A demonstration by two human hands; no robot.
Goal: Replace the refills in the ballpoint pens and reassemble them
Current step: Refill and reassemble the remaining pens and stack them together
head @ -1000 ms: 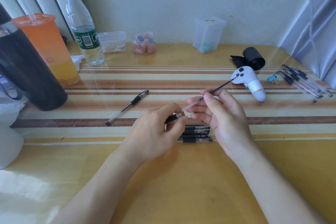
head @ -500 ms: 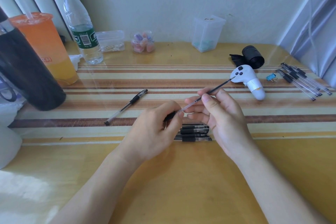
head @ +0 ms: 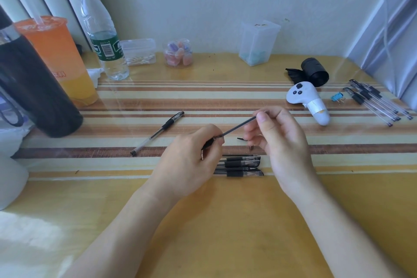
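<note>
Between left hand [head: 187, 165] and right hand [head: 284, 142], one black refill [head: 239, 127]

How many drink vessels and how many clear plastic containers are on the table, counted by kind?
Water bottle: 1
Orange cup with straw: 1
Black flask: 1
Clear plastic containers: 3
Total: 6

black refill [head: 239, 127] slanted mid-air, pens [head: 241, 163] side by side below, 1 pen [head: 158, 133] farther left
</note>
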